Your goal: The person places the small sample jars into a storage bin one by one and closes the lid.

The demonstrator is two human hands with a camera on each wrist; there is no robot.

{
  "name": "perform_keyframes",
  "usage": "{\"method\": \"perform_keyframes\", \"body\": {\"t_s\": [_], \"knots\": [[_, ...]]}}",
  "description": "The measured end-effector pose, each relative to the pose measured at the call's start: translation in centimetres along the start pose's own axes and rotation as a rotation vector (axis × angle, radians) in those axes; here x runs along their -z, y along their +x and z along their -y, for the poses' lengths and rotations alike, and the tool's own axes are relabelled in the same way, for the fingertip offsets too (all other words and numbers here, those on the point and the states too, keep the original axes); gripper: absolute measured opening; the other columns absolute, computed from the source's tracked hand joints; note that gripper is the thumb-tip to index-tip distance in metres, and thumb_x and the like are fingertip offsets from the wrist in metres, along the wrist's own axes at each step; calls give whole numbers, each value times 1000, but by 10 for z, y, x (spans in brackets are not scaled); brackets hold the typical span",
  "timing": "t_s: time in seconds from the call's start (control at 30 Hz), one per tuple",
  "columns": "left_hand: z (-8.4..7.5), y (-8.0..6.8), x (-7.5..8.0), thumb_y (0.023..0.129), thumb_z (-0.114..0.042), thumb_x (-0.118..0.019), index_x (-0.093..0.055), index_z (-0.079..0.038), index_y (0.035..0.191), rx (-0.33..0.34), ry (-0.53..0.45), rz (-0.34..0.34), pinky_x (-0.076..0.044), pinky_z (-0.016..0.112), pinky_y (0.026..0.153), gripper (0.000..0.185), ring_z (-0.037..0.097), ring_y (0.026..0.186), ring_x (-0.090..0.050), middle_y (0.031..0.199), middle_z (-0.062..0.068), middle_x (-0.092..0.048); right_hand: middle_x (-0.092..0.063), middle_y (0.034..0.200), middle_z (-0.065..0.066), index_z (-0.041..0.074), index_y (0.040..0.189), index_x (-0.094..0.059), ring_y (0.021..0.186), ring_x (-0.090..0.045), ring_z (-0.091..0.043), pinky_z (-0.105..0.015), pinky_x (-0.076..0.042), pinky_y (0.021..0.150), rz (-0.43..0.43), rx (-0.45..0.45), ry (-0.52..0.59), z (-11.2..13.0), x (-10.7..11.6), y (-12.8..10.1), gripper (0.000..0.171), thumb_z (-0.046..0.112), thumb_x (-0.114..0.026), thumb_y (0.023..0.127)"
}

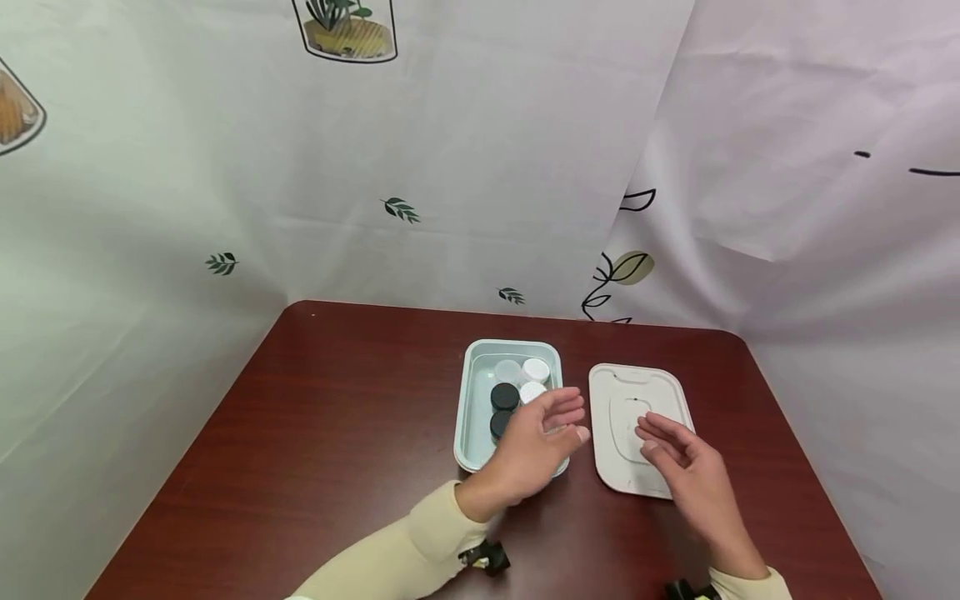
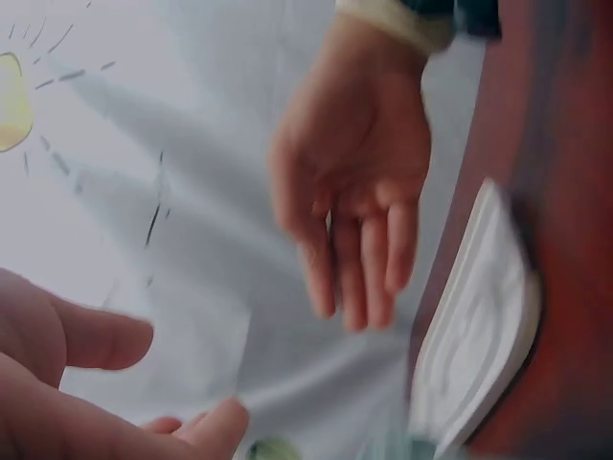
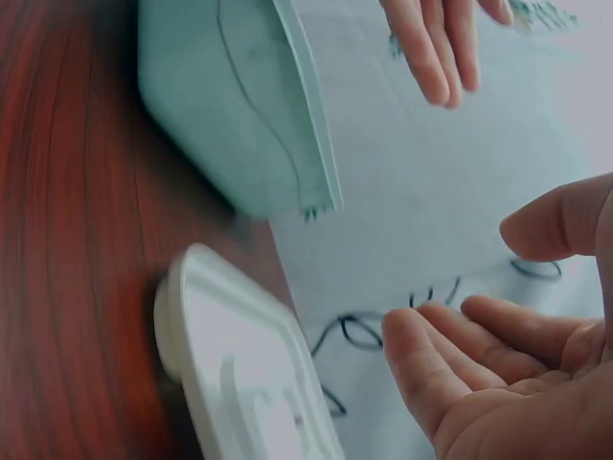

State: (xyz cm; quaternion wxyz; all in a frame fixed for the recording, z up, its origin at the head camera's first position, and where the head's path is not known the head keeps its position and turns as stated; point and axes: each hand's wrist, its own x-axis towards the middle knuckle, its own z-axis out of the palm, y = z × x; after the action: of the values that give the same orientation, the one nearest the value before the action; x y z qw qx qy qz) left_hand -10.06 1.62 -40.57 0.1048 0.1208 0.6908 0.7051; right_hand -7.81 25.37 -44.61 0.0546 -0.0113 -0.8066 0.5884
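Note:
A pale blue-green plastic box (image 1: pixel 472 417) stands uncovered on the table, holding several small round-lidded jars. Black lids (image 1: pixel 504 397) are at its left, white lids (image 1: pixel 536 371) at its right, and a translucent one (image 1: pixel 507 372) at the back. My left hand (image 1: pixel 528 450) hovers over the box's front right corner, fingers loosely bent, nothing in it. To the right of the box lies a flat white lid (image 1: pixel 622 400). Above that lid's right side is my right hand (image 1: pixel 693 475), palm facing the other hand, also holding nothing. Part of the jars is hidden behind my left hand.
The dark red wooden table (image 1: pixel 337 400) has rounded back corners. White cloth (image 1: pixel 480 150) with printed leaves and plants hangs behind it and along both sides. Dark devices (image 1: pixel 486 557) are strapped at the wrists.

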Motion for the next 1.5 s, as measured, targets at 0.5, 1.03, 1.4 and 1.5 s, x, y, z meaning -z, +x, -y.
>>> {"method": "perform_keyframes", "body": {"t_s": [0.5,1.03,1.4,1.5], "knots": [[49,-2,-83,102,0,-62,-38,4,159,89,-188,-97,-35,48,125,62,38,153,-42,162,22,-45,-67,119,25,0,151,-54,103,-63,20,-3,-49,86,-264,-259,-58,-37,50,-6,50,19,-64,106],[92,3,-97,103,4,-55,-30,3,164,137,-7,-248,-36,52,124,66,42,155,-37,167,25,-37,-69,124,9,-3,151,-53,93,-62,20,-8,-55,79,-315,-412,-3,-69,54,-7,50,12,-63,104],[105,12,-95,102,8,-53,-29,5,163,179,-224,-242,-39,51,123,66,45,155,-36,167,29,-35,-71,133,-6,-2,147,-59,88,-60,21,-6,-52,75,-334,-432,-75,-74,52,-4,46,10,-67,102],[106,13,-94,101,8,-56,-31,5,163,188,-237,-236,-43,50,120,67,46,151,-42,163,30,-40,-74,124,-1,0,145,-62,86,-60,20,-7,-52,73,-344,-456,-80,-74,53,-4,46,8,-68,101]]}}
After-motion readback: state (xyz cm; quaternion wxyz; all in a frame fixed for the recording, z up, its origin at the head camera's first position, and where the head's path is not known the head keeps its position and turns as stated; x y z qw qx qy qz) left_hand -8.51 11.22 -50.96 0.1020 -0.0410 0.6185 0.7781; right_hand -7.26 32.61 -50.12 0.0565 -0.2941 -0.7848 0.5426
